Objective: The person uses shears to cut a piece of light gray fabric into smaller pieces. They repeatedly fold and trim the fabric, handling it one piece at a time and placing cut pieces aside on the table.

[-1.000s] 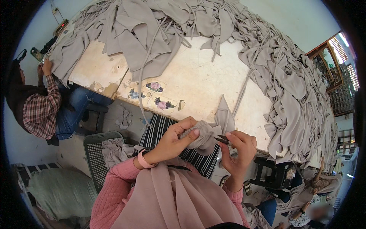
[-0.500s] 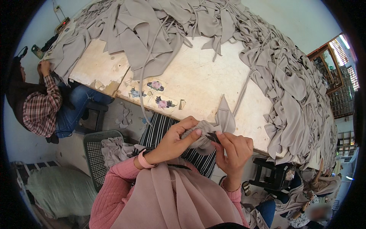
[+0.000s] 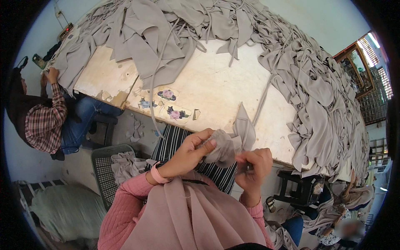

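Observation:
My left hand (image 3: pixel 195 150) grips a bunched, gathered piece of grey fabric (image 3: pixel 218 150), thumb on its front. From it a pointed grey fabric strip (image 3: pixel 243 127) reaches up over the table edge. My right hand (image 3: pixel 252 164) is closed just right of the bunch, index finger and thumb close together; whatever is inside it is mostly hidden. A black-and-white striped cloth (image 3: pixel 168 143) shows beneath my hands. The pale worn table (image 3: pixel 208 91), with floral stickers, carries heaps of grey fabric (image 3: pixel 312 91) around its far and right parts.
A person in plaid (image 3: pixel 46 129) sits at left handling fabric. A grey-green plastic basket (image 3: pixel 98 171) with fabric stands left of me, near a large green bundle (image 3: pixel 62 210). A black stool (image 3: pixel 293 191) is at right, with other seated people (image 3: pixel 333 229) beyond it.
My right hand has drawn back slightly and turned more closed; the dark snips that were at the fabric are no longer clearly visible. My left hand still holds the bunched fabric.

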A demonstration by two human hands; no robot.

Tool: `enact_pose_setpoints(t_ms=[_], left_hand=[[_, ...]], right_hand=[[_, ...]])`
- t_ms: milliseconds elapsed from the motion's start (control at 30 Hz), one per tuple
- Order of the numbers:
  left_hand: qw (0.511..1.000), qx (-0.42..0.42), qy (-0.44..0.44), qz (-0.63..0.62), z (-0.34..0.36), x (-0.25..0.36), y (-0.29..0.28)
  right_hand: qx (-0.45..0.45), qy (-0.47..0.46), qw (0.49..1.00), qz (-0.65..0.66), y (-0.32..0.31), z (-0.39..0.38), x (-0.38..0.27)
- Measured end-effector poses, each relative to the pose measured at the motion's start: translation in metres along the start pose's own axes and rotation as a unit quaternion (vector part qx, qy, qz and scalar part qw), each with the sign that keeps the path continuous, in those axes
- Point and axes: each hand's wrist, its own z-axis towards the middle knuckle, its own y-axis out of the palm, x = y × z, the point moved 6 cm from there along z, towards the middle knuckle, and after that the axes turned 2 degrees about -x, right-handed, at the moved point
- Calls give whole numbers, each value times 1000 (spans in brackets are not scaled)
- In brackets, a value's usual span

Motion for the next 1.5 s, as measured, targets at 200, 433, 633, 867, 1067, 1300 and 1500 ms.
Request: enact_pose_setpoints(t_ms=[200, 433, 633, 867, 1067, 1300, 1500], left_hand=[[998, 12, -12, -56, 3, -8, -4], [993, 32, 85, 74, 0, 4, 1], [984, 22, 122, 128, -2, 8, 1], [994, -11, 90, 65, -2, 3, 2], [989, 61, 106, 81, -2, 10, -14], [982, 118, 133, 67, 2, 19, -44], [983, 110, 79, -124, 8, 1, -42]], right_hand=[[3, 46, 999, 10, -3, 3, 5], [-37, 32, 996, -77, 13, 7, 5], [-147, 263, 852, 429, 31, -10, 16], [-339, 35, 809, 478, 13, -7, -11], [-287, 92, 844, 443, -6, -12, -7], [-194, 384, 790, 436, -10, -42, 22], [-246, 428, 772, 400, -13, -37, 37]])
